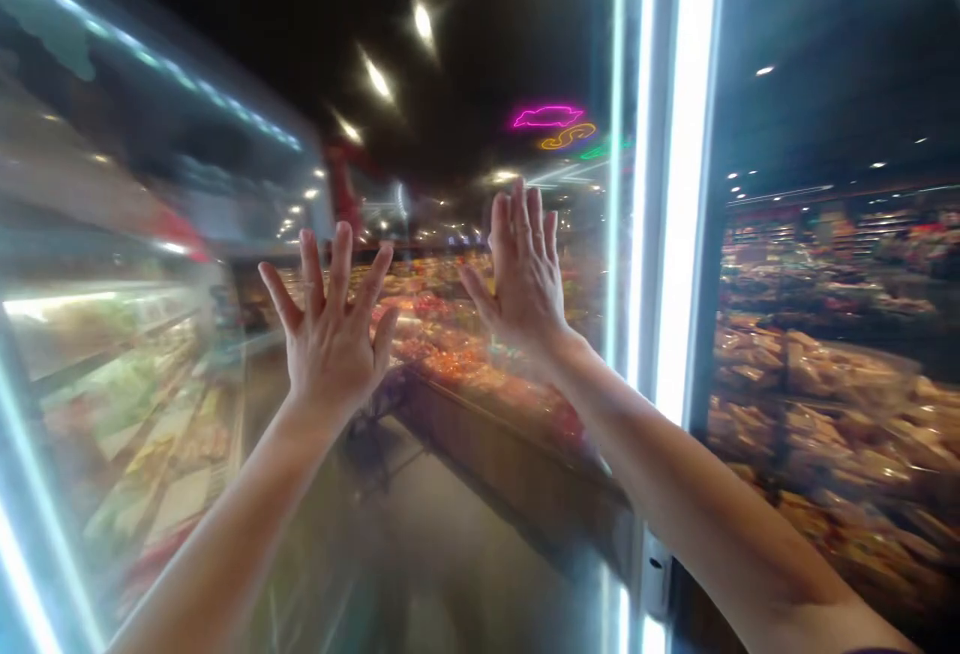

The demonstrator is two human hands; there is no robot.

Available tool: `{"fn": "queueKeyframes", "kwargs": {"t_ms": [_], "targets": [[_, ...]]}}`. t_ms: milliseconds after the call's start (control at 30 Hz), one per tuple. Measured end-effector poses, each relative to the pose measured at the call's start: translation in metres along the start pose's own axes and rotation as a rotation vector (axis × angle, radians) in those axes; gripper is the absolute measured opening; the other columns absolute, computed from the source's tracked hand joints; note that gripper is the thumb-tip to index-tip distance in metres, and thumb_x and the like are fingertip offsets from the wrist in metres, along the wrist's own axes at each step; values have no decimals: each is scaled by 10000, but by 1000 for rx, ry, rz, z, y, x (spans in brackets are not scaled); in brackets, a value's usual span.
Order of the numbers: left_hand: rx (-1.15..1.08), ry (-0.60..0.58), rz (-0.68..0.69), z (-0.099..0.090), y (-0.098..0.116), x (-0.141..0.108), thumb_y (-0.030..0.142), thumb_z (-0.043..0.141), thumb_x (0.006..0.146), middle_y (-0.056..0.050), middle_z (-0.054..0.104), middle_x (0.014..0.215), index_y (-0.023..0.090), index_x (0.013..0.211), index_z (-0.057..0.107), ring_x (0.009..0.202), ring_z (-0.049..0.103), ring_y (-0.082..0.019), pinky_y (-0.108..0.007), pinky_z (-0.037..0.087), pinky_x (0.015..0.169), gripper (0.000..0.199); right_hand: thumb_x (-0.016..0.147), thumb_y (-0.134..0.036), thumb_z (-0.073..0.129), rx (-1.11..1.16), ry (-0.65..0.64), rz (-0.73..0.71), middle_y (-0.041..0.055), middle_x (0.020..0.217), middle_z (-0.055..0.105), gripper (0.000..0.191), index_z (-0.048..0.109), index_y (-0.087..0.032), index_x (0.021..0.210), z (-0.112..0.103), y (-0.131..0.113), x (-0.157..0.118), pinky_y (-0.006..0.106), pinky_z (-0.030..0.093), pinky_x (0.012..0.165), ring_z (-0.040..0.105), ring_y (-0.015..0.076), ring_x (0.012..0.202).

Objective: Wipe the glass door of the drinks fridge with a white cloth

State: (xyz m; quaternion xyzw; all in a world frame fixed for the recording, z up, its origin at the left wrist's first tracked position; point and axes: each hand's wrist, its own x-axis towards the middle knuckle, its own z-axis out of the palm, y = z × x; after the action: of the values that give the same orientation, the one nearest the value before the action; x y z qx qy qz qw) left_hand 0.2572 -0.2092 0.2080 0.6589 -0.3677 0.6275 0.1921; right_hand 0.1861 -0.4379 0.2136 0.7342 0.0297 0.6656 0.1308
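Raised in front of me, my left hand (330,334) has its fingers spread and holds nothing. My right hand (525,269) is up too, a little higher, palm facing away, thumb apart and fingers straight. Both seem to be at a clear glass pane (450,544), with faint reflections on it. Whether the palms press on the glass or stop just short, I cannot tell. A bright white light strip (686,174) runs upright just right of my right hand, and my right forearm crosses its lower part.
Beyond the glass, a long display bin (495,444) of reddish goods runs away from me. Lit shelves (150,414) of produce stand at the left, blurred. Packed goods (840,404) lie at the right. Another light strip (30,574) glows at lower left. Neon outlines (549,117) hang overhead.
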Motion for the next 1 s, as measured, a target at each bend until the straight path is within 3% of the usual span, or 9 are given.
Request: {"fn": "queueKeyframes", "kwargs": {"t_ms": [133,300,467,567,667,800,833,967,1000], "targets": [[12,-16,7,14,25,9,411,509,1019,-22,38,1759,371,1645,250,1618,-129,-310,-667,-164,1278,678,1023,-696,336,27,-60,-134,192,1758,58,981,-187,-160,1657,-6,29,-18,644,173,1298,-8,347,1631],[-8,-16,22,31,54,23,409,526,1010,8,51,1758,401,1640,244,1625,-95,-317,-673,-156,1282,690,1057,-607,292,-2,13,56,180,1763,-9,898,-251,-186,1634,-14,62,-11,703,159,1275,-33,367,1627],[-10,-13,-1,44,69,26,403,528,1010,16,82,1758,396,1631,273,1624,-92,-303,-664,-147,1291,671,1021,-660,379,40,-45,-115,178,1761,33,990,-205,-167,1651,-19,75,-20,689,193,1276,27,376,1628],[26,-5,-11,46,71,21,437,533,1006,28,72,1758,412,1631,256,1629,-89,-292,-659,-146,1294,684,1033,-642,357,16,-30,-53,183,1759,20,962,-178,-139,1656,-19,82,-11,687,165,1280,10,378,1627],[71,-6,-38,40,66,9,451,533,1006,17,55,1762,404,1640,230,1632,-79,-307,-676,-135,1289,705,1027,-636,380,23,-1,-38,190,1755,-10,987,-162,-100,1654,-15,72,-7,682,143,1288,-31,385,1622],[128,-33,-74,23,46,-21,431,541,1003,-17,50,1765,375,1652,210,1633,-64,-332,-681,-108,1292,730,969,-749,421,136,-99,-455,169,1732,200,1101,-124,-93,1665,-9,34,-27,569,203,1328,103,324,1628],[141,-43,-82,17,38,-30,424,538,1005,-24,47,1765,372,1654,201,1633,-67,-331,-681,-97,1294,733,965,-759,421,148,-107,-493,165,1723,233,1101,-105,-97,1670,-8,26,-31,556,214,1330,133,320,1624],[162,-94,-124,-7,4,-71,386,513,1017,-39,18,1766,359,1662,147,1624,-123,-313,-688,-75,1292,742,995,-688,437,124,-31,-257,197,1733,131,1041,-101,-108,1671,-1,-6,-34,647,162,1315,135,377,1616],[162,-105,-134,-13,-4,-81,379,510,1019,-40,9,1766,356,1662,145,1620,-140,-310,-690,-77,1290,740,996,-679,440,137,-44,-254,198,1732,123,1045,-120,-104,1665,2,-17,-36,654,156,1315,148,380,1614]]}}
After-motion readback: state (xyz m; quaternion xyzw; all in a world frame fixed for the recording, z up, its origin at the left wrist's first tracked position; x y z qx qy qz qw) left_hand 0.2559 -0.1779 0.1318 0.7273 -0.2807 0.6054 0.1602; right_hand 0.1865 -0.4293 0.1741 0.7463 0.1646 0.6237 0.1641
